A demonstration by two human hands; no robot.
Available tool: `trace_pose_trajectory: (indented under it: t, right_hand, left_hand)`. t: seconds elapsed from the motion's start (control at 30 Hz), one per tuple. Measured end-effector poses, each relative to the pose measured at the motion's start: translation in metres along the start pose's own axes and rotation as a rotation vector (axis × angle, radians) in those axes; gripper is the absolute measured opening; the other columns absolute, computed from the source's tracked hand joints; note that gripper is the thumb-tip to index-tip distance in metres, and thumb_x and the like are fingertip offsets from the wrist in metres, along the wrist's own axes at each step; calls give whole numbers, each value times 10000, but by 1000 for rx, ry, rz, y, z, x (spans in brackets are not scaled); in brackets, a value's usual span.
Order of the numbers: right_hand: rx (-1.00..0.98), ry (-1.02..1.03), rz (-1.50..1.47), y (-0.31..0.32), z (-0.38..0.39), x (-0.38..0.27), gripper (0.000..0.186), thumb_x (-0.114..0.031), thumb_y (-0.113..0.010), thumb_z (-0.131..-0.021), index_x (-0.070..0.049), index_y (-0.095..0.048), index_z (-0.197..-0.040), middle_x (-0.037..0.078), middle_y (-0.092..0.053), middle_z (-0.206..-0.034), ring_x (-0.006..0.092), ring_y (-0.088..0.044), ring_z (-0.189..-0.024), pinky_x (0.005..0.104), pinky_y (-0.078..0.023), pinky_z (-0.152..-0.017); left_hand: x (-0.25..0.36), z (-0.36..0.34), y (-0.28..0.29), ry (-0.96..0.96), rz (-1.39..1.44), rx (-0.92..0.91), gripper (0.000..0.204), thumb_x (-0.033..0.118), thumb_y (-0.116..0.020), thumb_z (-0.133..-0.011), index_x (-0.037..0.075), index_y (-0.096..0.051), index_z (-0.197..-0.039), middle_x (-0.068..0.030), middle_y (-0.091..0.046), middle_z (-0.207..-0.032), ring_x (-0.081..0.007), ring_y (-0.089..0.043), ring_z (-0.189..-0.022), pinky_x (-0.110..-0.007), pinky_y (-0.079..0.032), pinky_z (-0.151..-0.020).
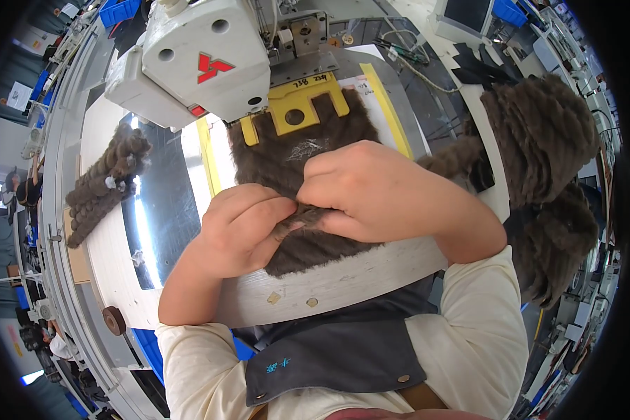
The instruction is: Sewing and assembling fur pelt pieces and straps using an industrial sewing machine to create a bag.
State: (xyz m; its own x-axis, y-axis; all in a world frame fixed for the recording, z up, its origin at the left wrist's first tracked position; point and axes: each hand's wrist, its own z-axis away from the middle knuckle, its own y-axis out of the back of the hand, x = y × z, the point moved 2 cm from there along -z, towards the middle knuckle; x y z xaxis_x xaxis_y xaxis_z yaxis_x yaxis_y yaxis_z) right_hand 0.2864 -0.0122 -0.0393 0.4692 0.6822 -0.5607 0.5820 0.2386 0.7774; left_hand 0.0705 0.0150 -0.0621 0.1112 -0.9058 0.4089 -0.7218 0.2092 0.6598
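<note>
A piece of dark brown plush fabric [339, 250] lies on the pale work table under a yellow clamp plate [295, 112]. My left hand [245, 224] and my right hand [367, 192] meet over its middle. Both have their fingers closed on a raised fold of the fabric, which shows between the fingertips. Some white marks or fibres lie on the pile just beyond my right hand. The clamp plate has a round hole and slots, and sits at the fabric's far edge, below the white sewing machine head [203, 56].
Yellow tape strips [388, 112] flank the fabric. A rolled brown plush bundle [105, 185] lies at left beside a shiny dark metal plate [162, 203]. Stacked brown plush pieces [542, 136] stand at right. Thread snips [407, 52] and a cord are at the back.
</note>
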Motion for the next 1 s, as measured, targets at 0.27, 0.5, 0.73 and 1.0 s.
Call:
trace_pose_trajectory:
  t: [0.27, 0.5, 0.73, 1.0]
  right_hand:
    - [46, -16, 38, -2, -1, 1, 160, -115, -746, -800, -40, -619, -739, 114, -613, -785, 330, -661, -801, 435, -539, -697]
    - [115, -131, -63, 4, -1, 2, 133, -95, -721, -801, -5, -628, -773, 155, -614, -800, 381, -652, -799, 470, -520, -716]
    - [168, -152, -87, 7, -2, 2, 150, -109, -720, -807, 10, -631, -789, 174, -622, -802, 396, -649, -808, 483, -511, -725]
    - [119, -163, -178, -5, -6, 3, 157, -134, -713, -850, 5, -658, -807, 181, -627, -799, 408, -650, -804, 493, -513, -730]
  left_hand:
    - [1, -1, -1, 81, -53, 1, 277, 42, -857, -743, 18, -714, -979, -125, -689, -835, -292, -684, -712, -353, -541, -613]
    - [-13, 12, -2, 275, 65, 155, 316, 183, -912, -812, 26, -736, -1023, -94, -719, -848, -158, -670, -710, -270, -511, -624]
    - [-20, 21, -15, 464, 531, 271, 284, 160, -887, -859, -2, -714, -1015, -31, -702, -865, -82, -614, -730, -246, -473, -628]
    - [-26, 32, -22, 511, 899, 360, 292, 99, -843, -886, -9, -671, -1095, -17, -692, -966, -75, -589, -825, -237, -469, -724]
